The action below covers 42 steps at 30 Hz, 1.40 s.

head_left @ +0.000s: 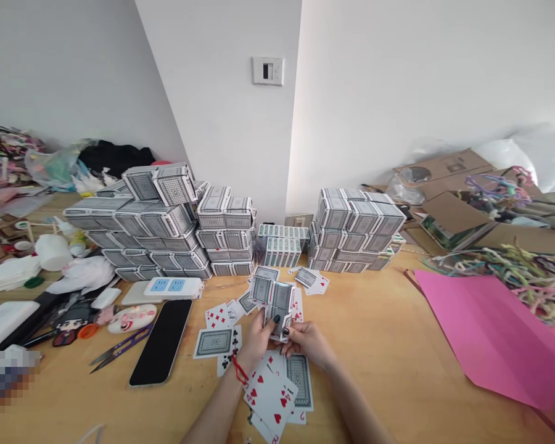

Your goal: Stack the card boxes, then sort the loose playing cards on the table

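Observation:
Near the middle of the table, my left hand (255,342) and my right hand (311,343) are both closed on a small block of folded playing cards (280,300), backs facing out. My left fingers grip its lower left side, and my right thumb and fingers pinch its lower right corner. The fingers underneath are partly hidden. Loose playing cards (271,393) lie face up and face down between my forearms. More loose cards (214,343) are spread left of my left hand, and a few (312,280) lie beyond the block. A red string bracelet (239,370) circles my left wrist.
Stacked card blocks rise at the left (157,225) and right (351,228), with card boxes (281,246) between them. Left lie a black phone (161,342), scissors (121,348) and a power strip (176,287). Pink paper (485,333), yarn (522,277) and an open carton (457,222) are right.

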Available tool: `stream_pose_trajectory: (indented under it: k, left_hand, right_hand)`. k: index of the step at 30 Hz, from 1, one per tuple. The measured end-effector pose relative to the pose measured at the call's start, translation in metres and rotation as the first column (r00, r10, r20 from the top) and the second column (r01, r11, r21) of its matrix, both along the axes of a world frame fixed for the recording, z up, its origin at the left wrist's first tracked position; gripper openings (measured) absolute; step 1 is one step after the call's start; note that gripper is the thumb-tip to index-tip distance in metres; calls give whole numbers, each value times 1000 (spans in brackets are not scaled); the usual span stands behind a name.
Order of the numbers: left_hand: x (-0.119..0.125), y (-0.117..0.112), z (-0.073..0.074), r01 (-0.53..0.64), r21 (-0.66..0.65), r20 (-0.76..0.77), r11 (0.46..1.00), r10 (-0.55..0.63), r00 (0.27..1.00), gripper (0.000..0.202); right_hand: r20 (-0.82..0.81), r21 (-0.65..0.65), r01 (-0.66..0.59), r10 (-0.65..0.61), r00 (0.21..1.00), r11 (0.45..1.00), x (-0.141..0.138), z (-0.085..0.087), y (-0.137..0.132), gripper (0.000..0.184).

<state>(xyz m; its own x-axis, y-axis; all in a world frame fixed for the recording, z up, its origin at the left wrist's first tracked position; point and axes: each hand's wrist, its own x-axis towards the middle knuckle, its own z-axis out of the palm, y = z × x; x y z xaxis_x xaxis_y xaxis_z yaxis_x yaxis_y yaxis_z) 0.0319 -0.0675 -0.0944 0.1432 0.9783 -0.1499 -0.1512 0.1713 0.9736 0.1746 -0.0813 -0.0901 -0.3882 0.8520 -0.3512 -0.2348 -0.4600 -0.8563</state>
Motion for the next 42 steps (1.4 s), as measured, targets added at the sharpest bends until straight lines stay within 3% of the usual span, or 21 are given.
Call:
stream_pose_trajectory:
  k: [8,14,24,31,37,42]
  left_hand:
    - [3,-4,11,-21,-28,-19,999,20,1000,25]
    - [9,-6,18,-67,-58,-70,996,63,996,46]
    - [13,-6,19,-196,-116,-123,974,182,976,25]
    - [12,-3,14,-156,-111,-106,982,145,984,24]
    - [6,-3,3,-199,-225,-79,954,186,979,35]
    - [7,-7,13,-165,-164,-4,973,166,986,27]
  right_hand:
    - [195,80,99,-113,974,992,-9,-5,-1,44]
    - [282,183,113,-162,946,977,-15,-8,-5,37]
    - [389,249,45,-143,910,967,-17,-11,-11,45]
    - [422,322,36,-178,889,946,-15,-13,-10,42]
    - [508,375,1,-206,837,927,-14,-8,-10,39]
    - [587,463,-70,-247,771,883,-15,0,-14,39]
